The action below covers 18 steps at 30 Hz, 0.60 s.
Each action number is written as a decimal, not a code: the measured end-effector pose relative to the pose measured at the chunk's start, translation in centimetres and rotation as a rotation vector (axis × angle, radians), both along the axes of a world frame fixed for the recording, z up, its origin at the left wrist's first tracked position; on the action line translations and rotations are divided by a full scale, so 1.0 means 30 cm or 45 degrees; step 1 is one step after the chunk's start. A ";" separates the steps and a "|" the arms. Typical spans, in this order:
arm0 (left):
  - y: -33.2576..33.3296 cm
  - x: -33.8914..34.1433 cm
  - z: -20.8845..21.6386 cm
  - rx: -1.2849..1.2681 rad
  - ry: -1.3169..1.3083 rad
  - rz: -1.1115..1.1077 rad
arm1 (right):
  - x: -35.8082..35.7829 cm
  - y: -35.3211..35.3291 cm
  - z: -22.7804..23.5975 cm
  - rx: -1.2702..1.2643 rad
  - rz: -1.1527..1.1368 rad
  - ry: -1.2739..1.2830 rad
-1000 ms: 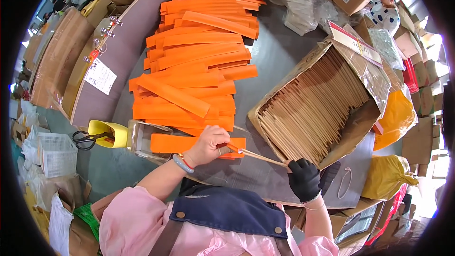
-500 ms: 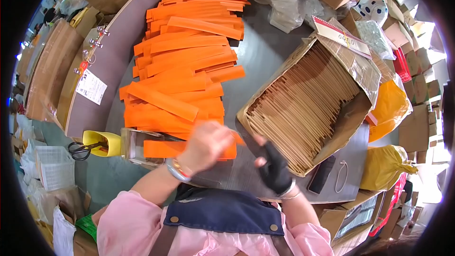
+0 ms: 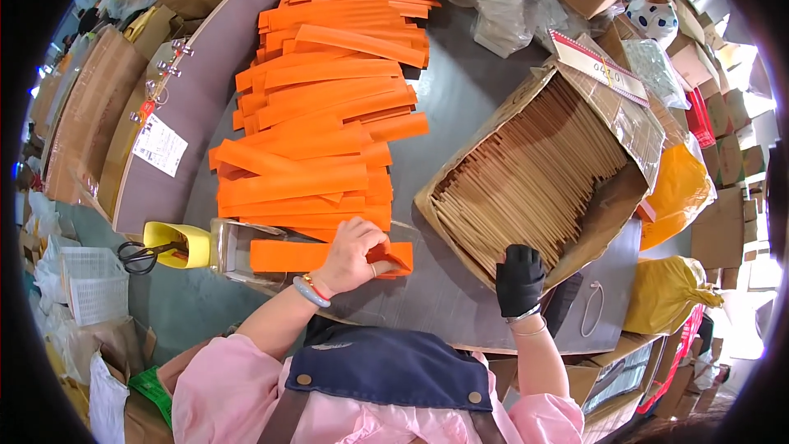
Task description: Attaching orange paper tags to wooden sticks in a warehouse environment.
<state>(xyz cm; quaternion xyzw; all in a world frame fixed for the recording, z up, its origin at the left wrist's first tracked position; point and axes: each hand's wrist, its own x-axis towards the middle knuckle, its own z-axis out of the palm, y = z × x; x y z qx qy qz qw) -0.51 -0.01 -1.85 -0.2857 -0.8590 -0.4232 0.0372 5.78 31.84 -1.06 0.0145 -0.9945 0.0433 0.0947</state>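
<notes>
My left hand, bare with bracelets at the wrist, is closed on the right end of a flat orange sleeve. That end gapes a little between thumb and fingers. Beyond it spreads a large overlapping pile of similar orange sleeves. My right hand, in a black fingerless glove, has its fingers curled at the near edge of an open cardboard box. Packed rows of thin tan wooden-looking slats fill much of the box. The right fingertips are mostly hidden, so what they hold cannot be made out.
A phone and a white cord loop lie right of my right hand. Scissors stick out of a yellow holder at left. Plastic bags lie at the back. Another person is at far right.
My right hand has moved right, from the table to the box edge. My left hand now grips the near sleeve's end. Another orange sleeve lies across the pile's near part.
</notes>
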 end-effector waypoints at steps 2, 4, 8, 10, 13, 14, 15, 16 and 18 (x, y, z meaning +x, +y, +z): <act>-0.001 -0.005 0.015 -0.004 0.018 -0.012 | 0.003 0.000 -0.002 0.018 -0.011 -0.011; -0.006 -0.005 0.005 0.026 -0.052 -0.077 | 0.002 0.010 -0.014 0.050 -0.051 0.038; -0.031 -0.005 -0.036 0.012 -0.077 -0.163 | 0.011 -0.013 0.050 -0.117 -0.001 0.061; -0.039 0.002 -0.048 0.027 -0.052 -0.144 | 0.025 -0.049 0.138 -0.230 0.145 0.019; -0.045 0.000 -0.051 0.059 -0.066 -0.141 | 0.046 -0.067 0.168 -0.377 0.356 -0.079; -0.044 -0.002 -0.054 0.059 -0.067 -0.138 | 0.053 -0.076 0.178 -0.424 0.381 -0.113; -0.041 -0.004 -0.056 0.103 -0.058 -0.139 | 0.056 -0.084 0.182 -0.470 0.407 -0.147; -0.038 -0.005 -0.056 0.148 -0.047 -0.142 | 0.058 -0.089 0.180 -0.498 0.422 -0.124; -0.042 -0.005 -0.046 0.128 -0.047 -0.152 | 0.054 -0.097 0.180 -0.435 0.411 -0.207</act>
